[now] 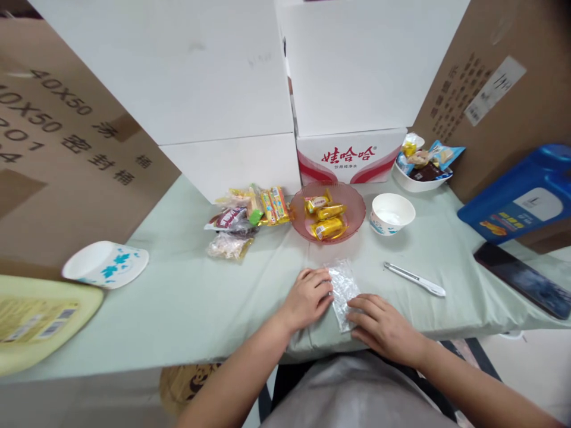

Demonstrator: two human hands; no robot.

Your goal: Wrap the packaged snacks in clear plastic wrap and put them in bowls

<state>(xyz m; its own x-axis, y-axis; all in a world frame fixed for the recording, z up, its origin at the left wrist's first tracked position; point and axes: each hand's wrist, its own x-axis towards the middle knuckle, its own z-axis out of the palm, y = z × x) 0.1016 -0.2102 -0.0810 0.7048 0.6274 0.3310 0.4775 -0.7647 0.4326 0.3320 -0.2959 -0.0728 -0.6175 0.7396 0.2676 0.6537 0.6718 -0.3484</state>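
Observation:
A clear, crinkled plastic bag [344, 288] lies flat near the table's front edge, between my two hands. My left hand [308, 299] rests on the cloth with fingers loosely bent, its fingertips at the bag's left edge. Stretched out and slightly apart, the fingers of my right hand [386, 328] touch the bag's right edge. Behind the bag is a pink translucent bowl [355, 223] with several yellow-wrapped snacks [329, 227]. A white utility knife [414, 279] lies to the right of the bag. Beyond the knife stands a white paper bowl [392, 214] with a blue pattern.
Packaged snacks [247, 214] are piled left of the pink bowl. A white dish [417, 183] of snacks stands back right. At right are a blue bottle [520, 196] and a phone [524, 279]; at left, a tipped paper bowl [107, 264] and yellow bottle [44, 321]. Boxes [232, 166] wall the back.

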